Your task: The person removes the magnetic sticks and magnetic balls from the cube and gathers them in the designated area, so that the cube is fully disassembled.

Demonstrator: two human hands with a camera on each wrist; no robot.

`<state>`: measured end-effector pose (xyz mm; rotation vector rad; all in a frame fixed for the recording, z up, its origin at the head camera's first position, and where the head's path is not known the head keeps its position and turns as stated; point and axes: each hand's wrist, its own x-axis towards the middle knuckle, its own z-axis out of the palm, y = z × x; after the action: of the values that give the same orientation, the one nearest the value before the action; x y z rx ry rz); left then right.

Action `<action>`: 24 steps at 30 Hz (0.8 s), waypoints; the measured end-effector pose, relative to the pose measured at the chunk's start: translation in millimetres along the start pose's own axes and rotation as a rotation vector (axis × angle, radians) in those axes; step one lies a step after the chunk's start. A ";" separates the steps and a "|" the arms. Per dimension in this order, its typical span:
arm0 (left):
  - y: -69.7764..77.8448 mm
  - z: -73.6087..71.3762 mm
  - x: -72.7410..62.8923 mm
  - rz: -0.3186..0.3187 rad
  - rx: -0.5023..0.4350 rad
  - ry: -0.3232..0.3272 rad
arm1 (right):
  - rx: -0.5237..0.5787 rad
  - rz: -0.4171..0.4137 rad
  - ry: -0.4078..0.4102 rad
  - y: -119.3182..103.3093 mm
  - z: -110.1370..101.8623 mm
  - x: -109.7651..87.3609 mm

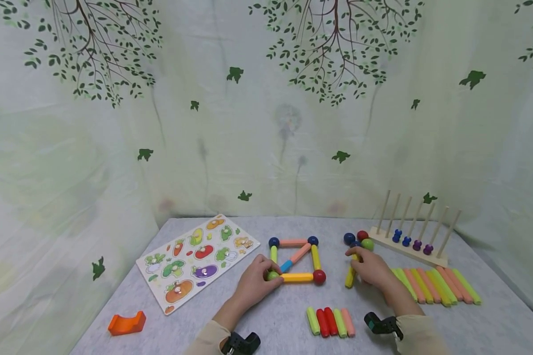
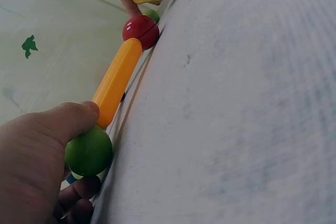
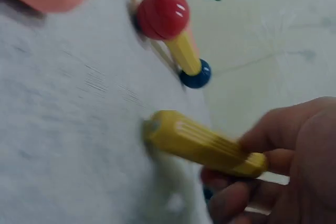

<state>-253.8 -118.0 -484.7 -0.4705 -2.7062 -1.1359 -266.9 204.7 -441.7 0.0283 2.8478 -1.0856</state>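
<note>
A four-sided frame of sticks and balls lies on the table, with blue balls (image 1: 313, 240) at its far corners and a red ball (image 1: 319, 277) at the near right. My left hand (image 1: 254, 280) pinches the green ball (image 2: 89, 151) at the near left corner, thumb against the end of the orange-yellow stick (image 2: 118, 81). Inside the frame, a pink stick (image 1: 300, 253) with a blue end piece (image 1: 286, 266) slants between corners. Right of the frame, my right hand (image 1: 372, 268) grips a loose yellow stick (image 3: 202, 145) by one end, its other end angled toward the tabletop.
Loose balls (image 1: 349, 238) cluster beyond the right hand, before a pegged wooden stand (image 1: 408, 249) with beads. Rows of sticks lie at right (image 1: 439, 286) and near front (image 1: 330, 321). A vegetable picture board (image 1: 195, 261) and an orange curved block (image 1: 127, 324) lie left.
</note>
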 end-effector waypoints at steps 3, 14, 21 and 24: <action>0.2 -0.2 0.1 -0.007 0.006 -0.004 | -0.101 -0.030 -0.022 6.1 -13.0 -1.9; -0.1 0.1 -0.1 -0.017 0.011 0.000 | -0.215 -0.140 -0.053 25.4 -34.2 -2.8; 1.1 -0.5 0.1 -0.018 0.011 0.000 | -0.276 -0.137 -0.097 28.2 -38.2 -3.1; 1.4 -0.5 0.0 -0.022 0.013 -0.001 | -0.299 -0.129 -0.103 29.2 -38.9 -3.2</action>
<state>-253.3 -117.5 -483.4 -0.4407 -2.7247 -1.1228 -265.4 252.4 -431.9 -0.2279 2.9172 -0.6469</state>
